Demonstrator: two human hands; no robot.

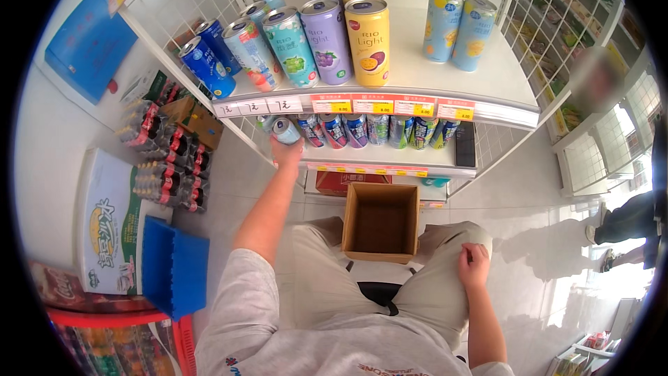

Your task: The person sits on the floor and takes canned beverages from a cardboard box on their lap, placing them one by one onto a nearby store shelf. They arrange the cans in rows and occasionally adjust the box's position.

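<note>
My left hand [287,151] is wrapped around a light blue drink can [285,131] at the left end of the lower shelf [376,155]. Whether the can still rests on the shelf cannot be seen. To its right stands a row of several blue and green cans [378,129]. My right hand [474,263] rests on my right knee, fingers curled, holding nothing. Between my knees is an open-topped cardboard box [382,224], with its brown inner bottom showing. On the upper shelf [407,70] stand tall RIO cans, among them a yellow one [368,44] and a purple one [326,44].
A black phone-like slab [465,145] lies at the lower shelf's right end. Shrink-wrapped dark bottles [169,156] and a blue bin [175,266] stand to my left. A red carton [334,181] sits on the bottom shelf. People's legs [629,224] are at far right.
</note>
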